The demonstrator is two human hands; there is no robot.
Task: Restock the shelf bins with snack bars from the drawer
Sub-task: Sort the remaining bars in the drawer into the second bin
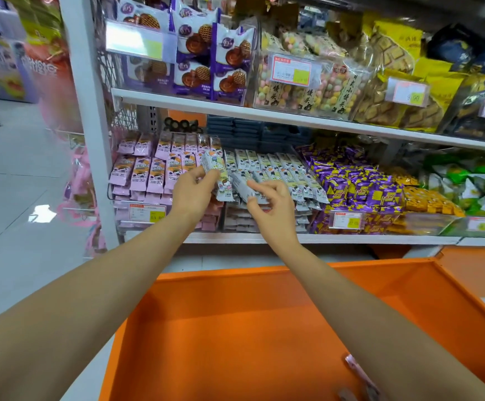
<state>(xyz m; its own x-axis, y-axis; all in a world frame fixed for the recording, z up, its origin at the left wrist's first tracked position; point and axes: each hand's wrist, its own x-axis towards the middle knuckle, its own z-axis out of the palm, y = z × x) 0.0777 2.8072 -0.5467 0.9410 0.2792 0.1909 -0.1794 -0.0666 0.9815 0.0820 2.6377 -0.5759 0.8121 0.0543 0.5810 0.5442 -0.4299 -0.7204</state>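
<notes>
My left hand (pixel 192 190) grips a small stack of white snack bars (pixel 215 172) in front of the clear shelf bin of white bars (pixel 276 172). My right hand (pixel 270 201) hovers just right of it, with its index finger stretched onto a white bar (pixel 242 185) on top of the bin's pile and the other fingers loosely curled. To the left is a bin of pink snack bars (pixel 145 169). Below the shelf the orange drawer (pixel 235 328) stands pulled out, with a pink bar (pixel 361 373) lying near my right forearm.
Purple candy packs (pixel 356 183), orange packs (pixel 429 201) and green packs (pixel 472 180) fill bins to the right. An upper shelf (pixel 264 111) holds cookie and biscuit bags. A white upright post (pixel 91 125) bounds the shelf on the left, with tiled aisle floor (pixel 18 183) beyond.
</notes>
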